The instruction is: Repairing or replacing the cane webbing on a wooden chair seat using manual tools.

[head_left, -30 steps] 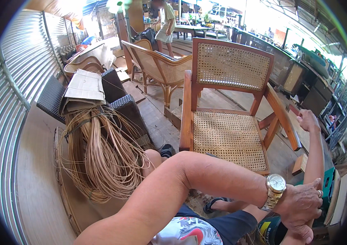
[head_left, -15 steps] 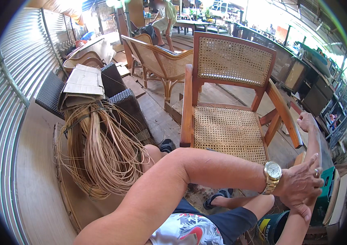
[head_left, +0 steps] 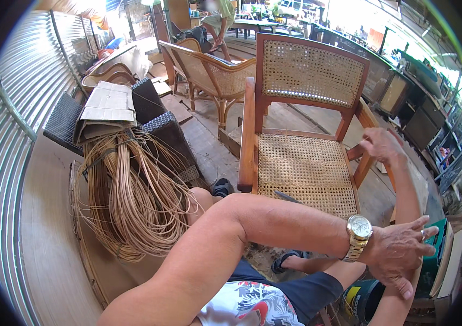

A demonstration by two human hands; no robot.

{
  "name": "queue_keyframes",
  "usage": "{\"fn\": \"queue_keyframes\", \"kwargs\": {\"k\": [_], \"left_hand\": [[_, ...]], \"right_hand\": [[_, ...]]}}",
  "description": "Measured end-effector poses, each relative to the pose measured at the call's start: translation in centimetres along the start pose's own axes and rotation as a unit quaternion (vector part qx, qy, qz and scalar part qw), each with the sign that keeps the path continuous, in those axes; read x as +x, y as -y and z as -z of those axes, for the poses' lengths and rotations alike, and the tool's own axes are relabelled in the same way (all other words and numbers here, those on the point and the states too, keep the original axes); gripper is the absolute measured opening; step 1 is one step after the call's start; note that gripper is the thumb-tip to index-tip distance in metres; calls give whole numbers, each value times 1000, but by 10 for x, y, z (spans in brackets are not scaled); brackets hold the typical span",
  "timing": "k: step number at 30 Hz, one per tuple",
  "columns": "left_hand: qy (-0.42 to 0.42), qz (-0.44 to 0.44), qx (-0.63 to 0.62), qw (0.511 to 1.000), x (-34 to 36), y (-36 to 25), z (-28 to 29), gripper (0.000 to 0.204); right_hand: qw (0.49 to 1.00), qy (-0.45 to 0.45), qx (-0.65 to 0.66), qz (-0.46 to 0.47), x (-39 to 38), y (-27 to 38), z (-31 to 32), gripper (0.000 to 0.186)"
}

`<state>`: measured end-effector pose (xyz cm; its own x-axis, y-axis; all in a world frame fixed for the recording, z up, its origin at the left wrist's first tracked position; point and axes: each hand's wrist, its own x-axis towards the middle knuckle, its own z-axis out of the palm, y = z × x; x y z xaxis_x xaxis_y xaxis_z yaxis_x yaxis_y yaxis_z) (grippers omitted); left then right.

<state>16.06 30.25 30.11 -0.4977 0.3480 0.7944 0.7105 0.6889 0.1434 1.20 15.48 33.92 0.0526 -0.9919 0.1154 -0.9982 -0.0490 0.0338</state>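
Observation:
My left arm reaches across my body, a gold watch on its wrist. My left hand lies against my right forearm with its fingers spread and thumb out. My right hand is over the right armrest of a wooden armchair, its fingers loosely bent and apart, with nothing seen in them. Whether it touches the armrest I cannot tell. The chair has a woven cane seat and a cane back. A thin grey pointed object shows at the seat's front edge, partly hidden by my left arm.
A large coil of rattan strands lies at the left, with folded cardboard behind it. Beyond stands a rattan armchair. A dark bucket and a green box are at the lower right. A person bends over farther back.
My right hand has moved left and inward over the armrest, its fingers changing shape. My left hand stays on the right forearm, fingers more spread. The grey pointed object shows more now.

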Motion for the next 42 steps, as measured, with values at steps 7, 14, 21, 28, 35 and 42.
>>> {"fn": "queue_keyframes", "kwargs": {"k": [7, 14, 21, 28, 35, 42], "left_hand": [[25, -9, -103, 994, -20, -26, -28, 97], [29, 12, -29, 999, -26, -31, -18, 95], [67, 6, 96, 993, -47, -17, 14, 89], [25, 23, 275, 961, -67, 2, 31, 74], [63, 189, 148, 969, -56, -9, 38, 86], [111, 98, -59, 987, -45, -52, 18, 79]], "right_hand": [[983, 96, -36, 154, -22, 90, -28, 32], [957, 215, -46, 189, -34, 122, -52, 34], [959, 230, -77, 148, -21, 98, -56, 36], [980, 169, -77, 71, -3, 52, -64, 35], [966, 212, -132, -62, 8, -1, -81, 37], [973, 177, -103, -105, 7, -31, -101, 37]]}}
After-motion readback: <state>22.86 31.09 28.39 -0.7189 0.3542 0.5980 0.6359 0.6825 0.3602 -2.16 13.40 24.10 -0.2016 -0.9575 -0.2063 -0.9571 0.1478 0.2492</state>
